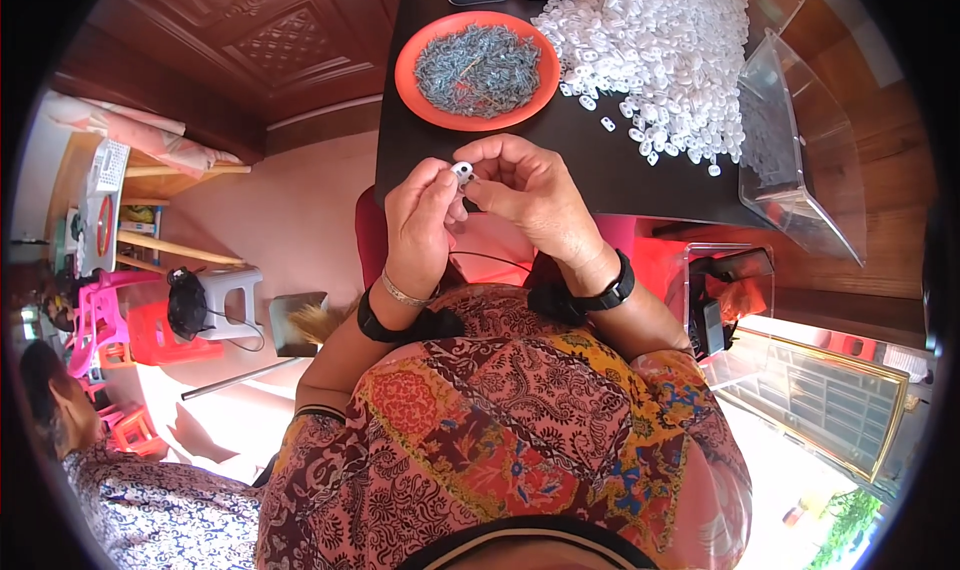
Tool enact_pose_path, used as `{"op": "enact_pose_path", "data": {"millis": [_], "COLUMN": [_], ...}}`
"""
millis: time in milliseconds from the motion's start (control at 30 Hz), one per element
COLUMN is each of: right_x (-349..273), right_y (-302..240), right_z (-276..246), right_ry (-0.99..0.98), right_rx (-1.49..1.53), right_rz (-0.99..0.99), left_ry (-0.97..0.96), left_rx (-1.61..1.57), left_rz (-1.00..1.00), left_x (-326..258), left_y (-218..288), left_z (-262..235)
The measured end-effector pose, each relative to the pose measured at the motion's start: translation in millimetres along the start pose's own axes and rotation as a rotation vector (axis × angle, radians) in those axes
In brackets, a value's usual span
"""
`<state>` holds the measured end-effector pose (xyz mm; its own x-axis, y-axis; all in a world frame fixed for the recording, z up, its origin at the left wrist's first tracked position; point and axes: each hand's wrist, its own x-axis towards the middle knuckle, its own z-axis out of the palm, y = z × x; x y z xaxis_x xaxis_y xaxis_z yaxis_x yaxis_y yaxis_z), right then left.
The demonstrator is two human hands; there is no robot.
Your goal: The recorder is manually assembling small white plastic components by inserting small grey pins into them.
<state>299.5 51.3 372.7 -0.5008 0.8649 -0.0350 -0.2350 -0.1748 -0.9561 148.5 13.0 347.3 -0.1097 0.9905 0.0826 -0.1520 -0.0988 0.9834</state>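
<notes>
1. Head view, centre of the frame: the left hand [420, 225] and the right hand [530, 195] meet just below the near edge of the dark table [600, 170]. Between their fingertips sits a small white plastic piece with dark holes [462, 171].
2. Head view, the hands: the left hand is curled nearly closed, thumb and forefinger pinching the piece from the left. The right hand is also curled, its fingertips touching the piece from the right. Whether it holds anything else cannot be told.
3. Head view, handling: the piece looks very light, stiff and smooth, so likely slippery. A pinch across its short sides, as now, seems the surest hold. It is too small to judge fragility.
4. Head view, orientation: the piece appears roughly oval, its long axis running left to right in the frame, holes facing up toward the camera. Finer detail is not clear.
5. Head view, upper part of the frame: a round orange plastic plate [410, 75] holds a heap of small grey metal pins [478, 68]. To its right lies a pile of loose white plastic pieces [665, 50], and at far right a clear plastic container [800, 160] tilts on its side.
</notes>
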Motion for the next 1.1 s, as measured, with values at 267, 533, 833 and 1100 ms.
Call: {"op": "enact_pose_path", "data": {"millis": [267, 533, 833, 1100], "right_x": [1, -4, 0, 1], "right_y": [3, 4, 17, 20], "right_z": [-1, 0, -5, -6], "right_ry": [0.004, -0.055, 0.006, -0.004], "right_rx": [0.021, -0.261, -0.538, -0.602], "right_rz": [0.012, -0.119, -0.547, -0.547], "left_ry": [-0.039, -0.065, -0.044, -0.079], "left_rx": [0.09, 0.179, 0.047, 0.055], "left_rz": [0.057, 0.093, 0.025, 0.076], "left_x": [0, -3, -11, -8], "left_y": [3, 9, 12, -1], "left_z": [-4, -3, 4, -6]}}
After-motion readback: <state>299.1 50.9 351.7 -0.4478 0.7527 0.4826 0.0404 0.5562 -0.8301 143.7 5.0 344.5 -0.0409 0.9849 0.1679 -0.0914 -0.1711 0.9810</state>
